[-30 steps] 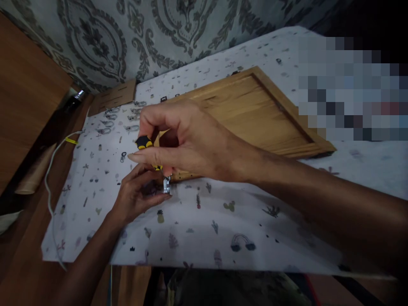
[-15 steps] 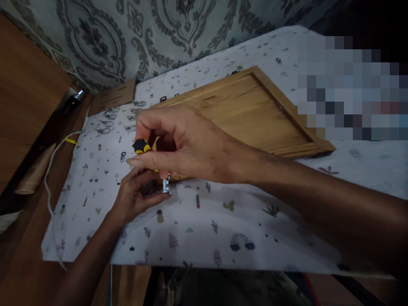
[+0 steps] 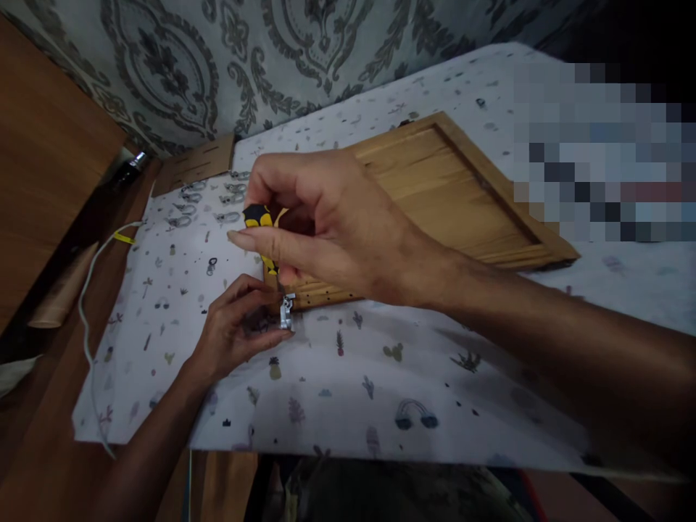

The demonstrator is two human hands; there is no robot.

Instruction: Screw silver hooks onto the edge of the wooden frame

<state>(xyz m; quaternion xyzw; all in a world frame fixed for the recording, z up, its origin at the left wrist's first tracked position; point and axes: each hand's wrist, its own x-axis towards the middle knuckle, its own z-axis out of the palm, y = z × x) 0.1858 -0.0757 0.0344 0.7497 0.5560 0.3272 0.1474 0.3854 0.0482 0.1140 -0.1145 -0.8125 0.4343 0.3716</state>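
My right hand [image 3: 331,217] is closed around the black-and-yellow handle of a screwdriver [image 3: 259,216], which points down at the near left corner of a framed wooden panel [image 3: 435,188]. Its tip is hidden behind my fingers. My left hand [image 3: 231,322] pinches a small silver metal fitting [image 3: 286,312], perhaps a latch, between thumb and fingers against that corner. Small dark holes or dots run along the panel's near edge. The panel lies flat, partly covered by my right hand and forearm.
Several more silver metal fittings [image 3: 183,216] lie behind my hands, near a flat piece of cardboard [image 3: 194,165]. A white cable [image 3: 83,326] with a yellow tie hangs along the left edge of the patterned tablecloth [image 3: 348,399]. A blurred-out area covers the far right.
My right hand with the screwdriver has risen slightly and shifted right, uncovering more of the metal fitting and panel corner. My left hand stays in nearly the same place.
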